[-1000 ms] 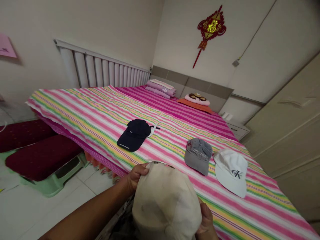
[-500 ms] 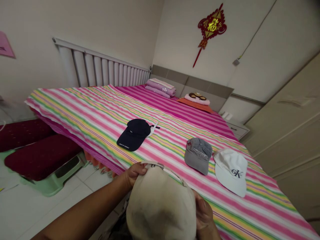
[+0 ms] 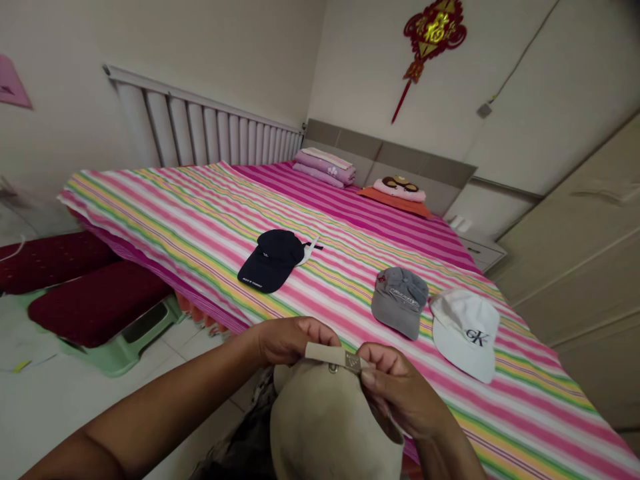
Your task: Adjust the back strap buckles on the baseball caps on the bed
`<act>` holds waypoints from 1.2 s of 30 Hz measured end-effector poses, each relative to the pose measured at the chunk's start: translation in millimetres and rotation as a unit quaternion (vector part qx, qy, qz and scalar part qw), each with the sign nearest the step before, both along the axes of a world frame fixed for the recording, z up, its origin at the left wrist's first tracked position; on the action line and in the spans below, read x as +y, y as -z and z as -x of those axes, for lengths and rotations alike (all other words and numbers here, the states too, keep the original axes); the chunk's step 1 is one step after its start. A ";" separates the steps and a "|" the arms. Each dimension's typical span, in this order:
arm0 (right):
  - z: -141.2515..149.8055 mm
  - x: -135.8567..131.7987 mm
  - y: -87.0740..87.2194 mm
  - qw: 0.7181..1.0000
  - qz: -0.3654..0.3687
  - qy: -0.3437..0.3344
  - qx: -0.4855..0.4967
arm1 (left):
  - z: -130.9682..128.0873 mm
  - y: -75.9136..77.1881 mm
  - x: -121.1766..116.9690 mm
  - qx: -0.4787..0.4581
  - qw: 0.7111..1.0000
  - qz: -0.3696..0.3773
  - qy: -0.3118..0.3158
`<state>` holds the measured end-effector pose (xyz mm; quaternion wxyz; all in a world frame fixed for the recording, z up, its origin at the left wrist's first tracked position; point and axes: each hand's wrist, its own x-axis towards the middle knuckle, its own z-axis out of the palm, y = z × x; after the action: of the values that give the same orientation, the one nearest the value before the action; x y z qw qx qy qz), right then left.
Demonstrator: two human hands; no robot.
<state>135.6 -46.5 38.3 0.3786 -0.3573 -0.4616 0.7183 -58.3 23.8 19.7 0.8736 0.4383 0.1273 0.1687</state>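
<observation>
A beige baseball cap point(image 3: 330, 420) is held close to me, its back strap point(image 3: 325, 354) turned up and away. My left hand point(image 3: 295, 341) pinches the strap's left side. With thumb and fingers, my right hand point(image 3: 395, 383) grips the strap by its small metal buckle point(image 3: 353, 361). Beyond my hands on the bed lie three more caps: a navy cap point(image 3: 273, 260) with a white strip behind it, a grey cap point(image 3: 400, 301), and a white cap point(image 3: 465, 333) with dark letters.
The caps lie on a striped bedspread point(image 3: 190, 220). Folded bedding point(image 3: 325, 167) rests by the headboard point(image 3: 390, 157). A green stool point(image 3: 120, 350) with a dark red cushion stands on the left floor. A wardrobe point(image 3: 575, 267) borders the right side.
Both hands have moved from the sides of the beige cap to its back strap and closer together. The strap is now lifted between them. The view has shifted slightly.
</observation>
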 end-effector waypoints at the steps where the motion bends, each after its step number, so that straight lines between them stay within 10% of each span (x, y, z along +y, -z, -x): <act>1: 1.5 -2.1 -0.9 1.000 0.004 0.020 0.001 | -1.4 -3.4 -1.8 0.014 1.000 -0.007 -0.001; 14: 9.6 -13.7 -20.9 0.999 -0.014 0.039 -0.026 | -8.6 -28.5 -19.8 0.076 0.994 -0.073 -0.024; 36: 24.5 -16.7 -11.7 0.994 0.013 0.044 0.094 | -18.7 -12.6 -27.8 0.031 0.996 -0.029 -0.083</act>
<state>111.1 -63.2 50.0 0.4472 -0.3133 -0.3983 0.7371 -39.6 -4.0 32.3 0.8394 0.4561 0.1857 0.2301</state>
